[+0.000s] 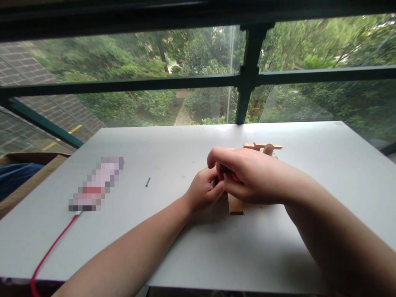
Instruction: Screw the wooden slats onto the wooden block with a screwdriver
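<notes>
My right hand (250,175) arches over some wooden pieces, its fingers curled round a small dark object (225,168) that is mostly hidden. Close against it, my left hand (206,187) is closed too, with fingers and thumb together; what it grips cannot be made out. Under the hands, a flat wooden strip (236,207) sticks out toward me. Behind my right wrist lie another wooden strip (272,146) and a rounded wooden piece (268,149). How these parts join is hidden by my hands.
A small metal screw or nail (147,182) lies left of my hands on the white table (173,239). Farther left is a blurred-out flat object (95,183) with a red cable (52,249) running off the front edge. A cardboard box (34,177) stands beyond the left edge; windows border the back.
</notes>
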`<state>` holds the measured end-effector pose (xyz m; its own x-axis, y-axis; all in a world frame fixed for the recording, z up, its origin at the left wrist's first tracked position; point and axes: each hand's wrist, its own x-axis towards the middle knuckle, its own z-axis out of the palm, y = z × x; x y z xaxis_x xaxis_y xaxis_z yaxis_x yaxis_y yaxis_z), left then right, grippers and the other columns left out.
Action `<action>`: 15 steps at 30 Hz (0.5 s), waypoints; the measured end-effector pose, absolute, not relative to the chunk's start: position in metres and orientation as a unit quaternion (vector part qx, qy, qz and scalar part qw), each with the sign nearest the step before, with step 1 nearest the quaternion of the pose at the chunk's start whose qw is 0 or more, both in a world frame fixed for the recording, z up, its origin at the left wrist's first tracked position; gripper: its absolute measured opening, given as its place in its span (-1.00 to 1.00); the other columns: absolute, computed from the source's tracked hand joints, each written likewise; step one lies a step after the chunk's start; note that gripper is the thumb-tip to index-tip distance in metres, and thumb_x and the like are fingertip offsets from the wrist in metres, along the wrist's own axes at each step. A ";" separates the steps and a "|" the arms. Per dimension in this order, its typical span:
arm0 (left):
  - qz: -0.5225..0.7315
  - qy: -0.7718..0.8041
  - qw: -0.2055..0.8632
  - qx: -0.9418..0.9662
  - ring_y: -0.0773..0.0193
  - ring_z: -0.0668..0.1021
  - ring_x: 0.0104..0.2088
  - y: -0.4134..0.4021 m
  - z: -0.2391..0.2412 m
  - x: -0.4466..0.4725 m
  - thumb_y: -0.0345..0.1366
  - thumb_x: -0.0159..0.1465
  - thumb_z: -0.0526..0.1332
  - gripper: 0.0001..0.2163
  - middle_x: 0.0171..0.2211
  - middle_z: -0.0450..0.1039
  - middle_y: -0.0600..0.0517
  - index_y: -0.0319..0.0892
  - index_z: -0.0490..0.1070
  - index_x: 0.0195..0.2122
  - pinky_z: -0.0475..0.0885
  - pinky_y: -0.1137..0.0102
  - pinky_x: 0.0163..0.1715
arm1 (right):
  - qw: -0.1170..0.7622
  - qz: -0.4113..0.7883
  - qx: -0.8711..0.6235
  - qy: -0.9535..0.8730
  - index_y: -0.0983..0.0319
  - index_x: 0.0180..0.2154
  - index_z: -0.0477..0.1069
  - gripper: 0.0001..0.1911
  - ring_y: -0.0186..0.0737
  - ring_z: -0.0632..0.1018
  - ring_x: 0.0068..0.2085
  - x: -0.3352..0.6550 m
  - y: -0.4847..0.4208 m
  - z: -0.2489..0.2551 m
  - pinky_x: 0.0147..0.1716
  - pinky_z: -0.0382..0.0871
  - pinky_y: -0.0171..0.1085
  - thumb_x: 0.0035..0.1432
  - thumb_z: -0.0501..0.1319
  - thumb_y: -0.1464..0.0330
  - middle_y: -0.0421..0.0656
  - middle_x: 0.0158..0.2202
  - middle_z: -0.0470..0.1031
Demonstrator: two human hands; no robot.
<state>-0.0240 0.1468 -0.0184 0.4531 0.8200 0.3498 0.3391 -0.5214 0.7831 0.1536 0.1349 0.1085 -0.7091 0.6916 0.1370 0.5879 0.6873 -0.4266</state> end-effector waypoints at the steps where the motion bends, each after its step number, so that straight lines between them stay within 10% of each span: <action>1: 0.372 0.367 0.324 0.788 0.22 0.51 -0.32 0.147 -0.019 -0.024 -0.36 0.13 0.17 -0.87 -0.33 0.49 0.00 -0.22 0.39 -0.28 0.43 0.39 -0.35 | 0.145 0.178 -0.354 -0.907 0.15 -0.18 0.26 -0.80 -0.31 0.35 -0.43 0.154 0.135 0.109 -0.48 0.03 -0.33 0.10 0.06 0.43 -0.25 -0.42 0.41; 15: 0.371 0.366 0.319 0.792 0.24 0.49 -0.34 0.147 -0.019 -0.024 -0.35 0.14 0.15 -0.88 -0.34 0.48 0.01 -0.23 0.38 -0.29 0.42 0.40 -0.36 | 0.143 0.180 -0.360 -0.904 0.16 -0.17 0.26 -0.80 -0.30 0.36 -0.43 0.154 0.133 0.110 -0.47 0.03 -0.32 0.11 0.06 0.43 -0.23 -0.43 0.41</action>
